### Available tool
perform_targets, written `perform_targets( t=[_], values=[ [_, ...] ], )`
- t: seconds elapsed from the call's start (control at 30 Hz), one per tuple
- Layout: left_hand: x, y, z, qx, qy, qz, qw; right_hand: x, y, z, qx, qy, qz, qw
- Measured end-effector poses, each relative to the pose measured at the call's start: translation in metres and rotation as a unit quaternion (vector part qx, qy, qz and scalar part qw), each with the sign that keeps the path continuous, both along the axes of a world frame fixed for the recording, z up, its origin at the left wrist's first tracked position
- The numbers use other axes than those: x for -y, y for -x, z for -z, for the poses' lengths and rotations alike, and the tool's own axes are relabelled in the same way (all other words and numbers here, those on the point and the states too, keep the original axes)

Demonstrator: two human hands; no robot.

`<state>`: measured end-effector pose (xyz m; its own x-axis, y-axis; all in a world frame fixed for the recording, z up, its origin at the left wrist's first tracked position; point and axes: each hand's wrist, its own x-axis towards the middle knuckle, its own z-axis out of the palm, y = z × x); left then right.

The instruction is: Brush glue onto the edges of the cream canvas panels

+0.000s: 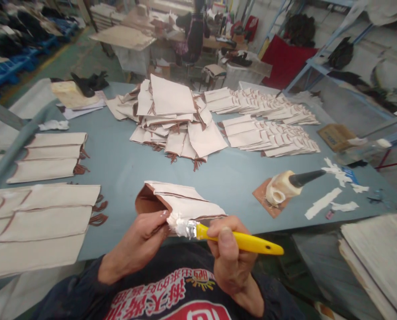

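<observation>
My left hand point(136, 244) pinches the near left corner of a cream piece point(188, 198) with brown edging; its left end gapes and shows a brown inside. In my right hand point(233, 262) is a brush with a yellow handle point(258, 243), its white-coated bristles touching the piece's near edge beside my left fingertips. To the right, a glue-crusted bottle point(283, 189) with a dark nozzle lies on a brown square point(261, 198). Similar cream pieces form a heap point(173, 100) behind.
Overlapping cream pieces lie at the left point(48, 218) and in rows at the back right point(271, 133). A cardboard box point(336, 135), clear bottle point(365, 151) and white scraps point(323, 202) are on the right. A person point(194, 38) is in the background.
</observation>
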<state>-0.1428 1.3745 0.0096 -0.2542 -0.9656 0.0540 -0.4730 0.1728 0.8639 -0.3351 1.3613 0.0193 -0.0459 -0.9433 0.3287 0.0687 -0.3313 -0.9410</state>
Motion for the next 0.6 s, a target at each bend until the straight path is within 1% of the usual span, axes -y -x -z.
perform_targets(
  t=[0.07, 0.13, 0.2, 0.23, 0.3, 0.37, 0.4, 0.43, 0.5, 0.6],
  values=[
    [0.004, 0.0, -0.006, -0.015, -0.024, -0.013, 1.0, 0.007, -0.003, -0.003, 0.031, -0.008, 0.007, 0.999],
    [0.01, 0.001, -0.012, -0.036, -0.058, -0.018, 0.998, 0.019, -0.003, -0.007, 0.05, -0.032, -0.007, 0.998],
    [0.016, 0.0, -0.019, -0.074, -0.097, -0.022, 0.992, 0.035, -0.002, -0.011, 0.067, -0.053, -0.021, 0.996],
    [0.018, 0.0, -0.023, -0.103, -0.124, -0.024, 0.987, 0.042, 0.0, -0.013, 0.079, -0.056, -0.01, 0.995],
    [0.024, -0.002, -0.029, -0.182, -0.205, -0.023, 0.961, 0.054, 0.005, -0.019, 0.104, -0.037, 0.035, 0.993],
    [0.027, -0.005, -0.034, -0.265, -0.293, -0.024, 0.918, 0.059, 0.01, -0.026, 0.106, -0.002, 0.065, 0.992],
    [0.029, -0.006, -0.037, -0.299, -0.326, -0.027, 0.896, 0.058, 0.012, -0.029, 0.095, 0.015, 0.064, 0.993],
    [0.031, -0.007, -0.039, -0.327, -0.349, -0.029, 0.878, 0.055, 0.014, -0.031, 0.081, 0.031, 0.052, 0.995],
    [0.033, -0.008, -0.042, -0.365, -0.37, -0.029, 0.854, 0.047, 0.017, -0.032, 0.055, 0.056, 0.019, 0.997],
    [0.035, -0.006, -0.046, -0.392, -0.375, -0.016, 0.84, 0.04, 0.018, -0.024, 0.01, 0.077, -0.03, 0.997]
  ],
)
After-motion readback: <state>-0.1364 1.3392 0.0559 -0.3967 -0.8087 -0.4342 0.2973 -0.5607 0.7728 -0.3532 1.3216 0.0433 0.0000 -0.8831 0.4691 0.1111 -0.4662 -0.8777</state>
